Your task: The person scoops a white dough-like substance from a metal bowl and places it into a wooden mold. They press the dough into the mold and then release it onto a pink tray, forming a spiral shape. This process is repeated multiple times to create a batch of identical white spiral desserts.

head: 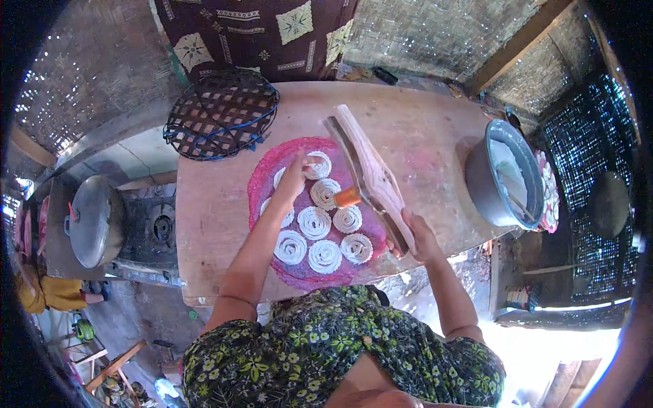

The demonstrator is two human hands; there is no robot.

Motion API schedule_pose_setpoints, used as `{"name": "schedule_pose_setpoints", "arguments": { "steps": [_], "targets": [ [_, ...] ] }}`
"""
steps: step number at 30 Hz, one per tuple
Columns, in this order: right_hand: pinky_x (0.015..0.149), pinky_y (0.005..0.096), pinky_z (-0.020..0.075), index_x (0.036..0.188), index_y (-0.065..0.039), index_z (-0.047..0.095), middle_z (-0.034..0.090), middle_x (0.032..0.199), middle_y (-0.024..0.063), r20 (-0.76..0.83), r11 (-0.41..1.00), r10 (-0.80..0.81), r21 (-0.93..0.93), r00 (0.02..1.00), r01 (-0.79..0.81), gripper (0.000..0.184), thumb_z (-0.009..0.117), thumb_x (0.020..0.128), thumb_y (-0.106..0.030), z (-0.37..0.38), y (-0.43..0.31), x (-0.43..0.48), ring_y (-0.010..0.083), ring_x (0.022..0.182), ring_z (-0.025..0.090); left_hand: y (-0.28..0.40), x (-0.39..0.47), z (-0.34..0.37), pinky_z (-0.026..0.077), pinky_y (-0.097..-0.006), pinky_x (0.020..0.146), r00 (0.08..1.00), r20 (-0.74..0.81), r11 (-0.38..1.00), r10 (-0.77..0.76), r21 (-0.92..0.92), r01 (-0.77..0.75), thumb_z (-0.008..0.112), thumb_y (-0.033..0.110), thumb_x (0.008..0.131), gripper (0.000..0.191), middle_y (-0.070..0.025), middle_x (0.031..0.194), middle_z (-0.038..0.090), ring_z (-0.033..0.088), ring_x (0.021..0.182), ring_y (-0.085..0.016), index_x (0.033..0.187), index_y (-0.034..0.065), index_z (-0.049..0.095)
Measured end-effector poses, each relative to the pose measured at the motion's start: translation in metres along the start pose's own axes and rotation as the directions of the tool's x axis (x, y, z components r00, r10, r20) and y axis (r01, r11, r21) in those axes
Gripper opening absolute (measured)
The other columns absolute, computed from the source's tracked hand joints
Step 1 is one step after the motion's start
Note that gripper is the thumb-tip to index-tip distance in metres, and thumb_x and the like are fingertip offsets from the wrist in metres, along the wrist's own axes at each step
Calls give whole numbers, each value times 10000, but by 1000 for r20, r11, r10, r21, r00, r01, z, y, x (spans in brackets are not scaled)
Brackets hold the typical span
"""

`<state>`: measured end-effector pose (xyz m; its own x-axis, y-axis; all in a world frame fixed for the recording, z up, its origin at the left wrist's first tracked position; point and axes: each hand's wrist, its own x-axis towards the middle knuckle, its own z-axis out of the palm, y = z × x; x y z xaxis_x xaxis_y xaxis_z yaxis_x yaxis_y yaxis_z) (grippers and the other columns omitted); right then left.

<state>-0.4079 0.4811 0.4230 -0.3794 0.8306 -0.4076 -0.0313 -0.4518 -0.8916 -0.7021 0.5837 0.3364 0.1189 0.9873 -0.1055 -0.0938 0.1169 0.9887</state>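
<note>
Several white coils of piped dough, one of them a ridged spiral (314,223), lie on a round pink mesh mat (261,171) on the wooden table. My left hand (292,178) reaches over the mat's far left part, its fingertips at the edge of the farthest coil (318,166). Its fingers look apart, and the forearm hides part of the coils on the left. In my right hand (421,237) is the near end of a long two-piece wooden press (375,171). The press slants over the mat's right side, and an orange cylinder (348,197) juts from it above the coils.
A grey tub (477,188) holding a white mass and a stick stands at the table's (433,127) right end. Behind it is a tray of more coils (548,196). A dark woven basket (224,115) occupies the far left corner. A lidded pan (97,222) sits beside a stove (162,224).
</note>
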Motion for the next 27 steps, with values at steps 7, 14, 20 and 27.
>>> {"name": "schedule_pose_setpoints", "arguments": {
  "steps": [7,14,20,27],
  "targets": [
    [404,276,449,1006,15,561,603,662,122,73,1000,-21,0,997,21,579,382,915,-527,5,1,-2,173,476,571,11,-31,-1,310,-418,965,988,-66,983,141,131,-132,245,539,949,599,-39,1136,604,470,1148,-209,974,116,667],
    [432,267,402,917,6,615,575,599,76,-23,999,-29,-33,999,28,606,362,916,-545,14,17,-11,153,468,540,-27,-40,12,408,-400,860,932,129,689,339,640,-339,407,324,937,356,-106,1053,635,558,960,-290,973,58,641],
    [438,275,412,948,14,601,577,605,83,-61,1000,-21,18,998,22,596,375,914,-537,9,34,-17,155,462,530,-46,-44,26,398,-433,843,991,34,791,127,599,-121,434,325,929,327,-111,1024,642,535,930,-337,1104,99,594],
    [444,286,423,949,30,584,582,617,102,-76,994,-50,89,996,56,595,368,920,-524,6,50,-19,172,469,536,-62,-43,29,386,-449,878,993,77,792,85,599,-115,415,411,935,402,-120,986,647,519,949,-354,1080,97,620]
  ]
}}
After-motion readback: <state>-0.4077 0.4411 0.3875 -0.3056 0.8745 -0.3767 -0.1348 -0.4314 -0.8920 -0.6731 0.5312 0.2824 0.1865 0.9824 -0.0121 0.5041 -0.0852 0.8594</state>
